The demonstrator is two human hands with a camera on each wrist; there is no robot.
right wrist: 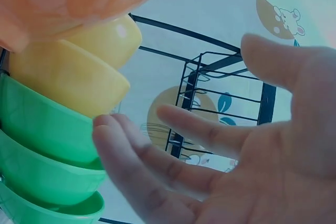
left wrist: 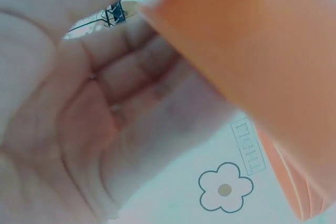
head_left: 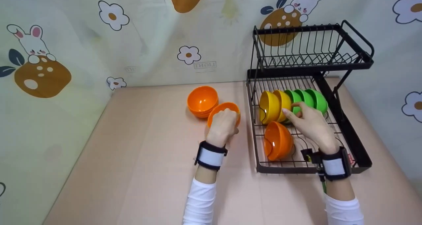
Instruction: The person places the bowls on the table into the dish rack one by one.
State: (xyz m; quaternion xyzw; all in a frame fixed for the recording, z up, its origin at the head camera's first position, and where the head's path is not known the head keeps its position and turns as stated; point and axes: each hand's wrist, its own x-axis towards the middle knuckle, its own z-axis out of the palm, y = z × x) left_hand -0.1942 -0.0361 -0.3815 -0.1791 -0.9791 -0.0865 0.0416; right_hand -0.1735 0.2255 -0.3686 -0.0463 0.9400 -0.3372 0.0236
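My left hand [head_left: 223, 124] pinches the rim of an orange bowl [head_left: 232, 107], just right of a stack of orange bowls [head_left: 202, 100]. In the left wrist view that bowl [left wrist: 273, 61] fills the upper right, between thumb and fingers. My right hand [head_left: 311, 124] hovers over the lower tier of the black dish rack [head_left: 301, 169], fingers spread and holding nothing. Beside its fingertips stand yellow bowls [head_left: 268, 108] and several green bowls [head_left: 318, 101], on edge in a row. Another orange bowl [head_left: 278, 141] sits on edge in the rack, in front of the yellow ones.
The rack's upper tier [head_left: 306, 67] overhangs the back of the lower one. A patterned cloth [head_left: 148, 37] covers the wall behind. The pale tabletop [head_left: 148, 152] stretches left of the rack and toward the front.
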